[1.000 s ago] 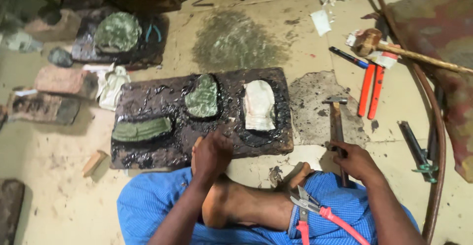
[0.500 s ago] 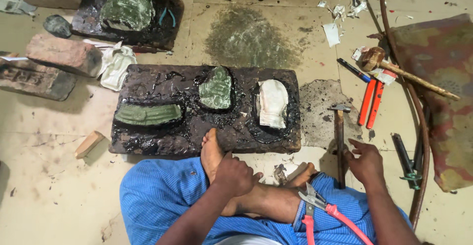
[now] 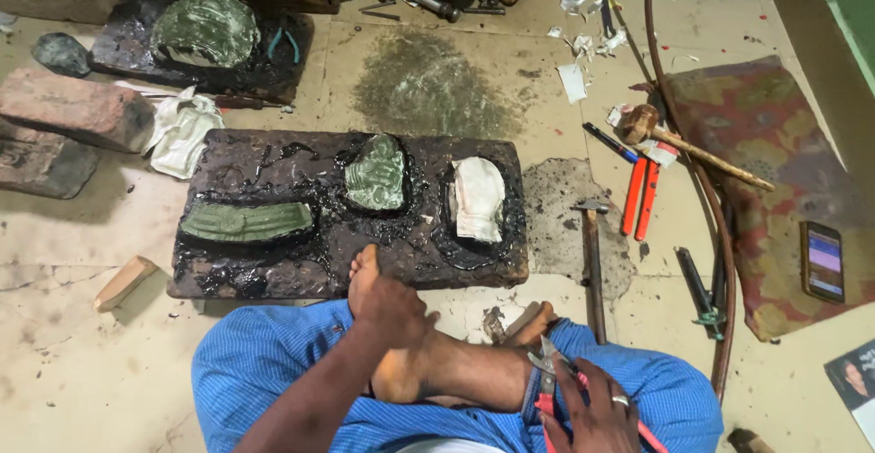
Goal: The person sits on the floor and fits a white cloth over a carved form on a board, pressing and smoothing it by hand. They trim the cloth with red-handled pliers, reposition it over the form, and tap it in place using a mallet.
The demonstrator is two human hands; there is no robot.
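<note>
I sit cross-legged in blue cloth before a black pitch-covered board (image 3: 237, 170). Set in the pitch are a long green metal piece (image 3: 246, 221), an arched green piece (image 3: 375, 172) and a white piece (image 3: 478, 198). My left hand (image 3: 396, 307) rests closed on my bare foot at the board's near edge. My right hand (image 3: 592, 412) lies on my lap with its fingers spread over pink-handled snips (image 3: 545, 369), touching them. A hammer (image 3: 592, 252) lies on the floor just right of the board.
A wooden mallet (image 3: 643, 125) and orange-handled pliers (image 3: 641, 198) lie right of the board. Beyond them are a hose (image 3: 702, 189) and a rug (image 3: 756, 143) with a phone (image 3: 825, 260). Bricks (image 3: 77, 107), a cloth (image 3: 182, 129) and a second pitch slab (image 3: 205, 29) sit far left.
My left hand drew back from the board's edge onto my foot. My right hand left the hammer's handle and came down onto the snips on my lap.
</note>
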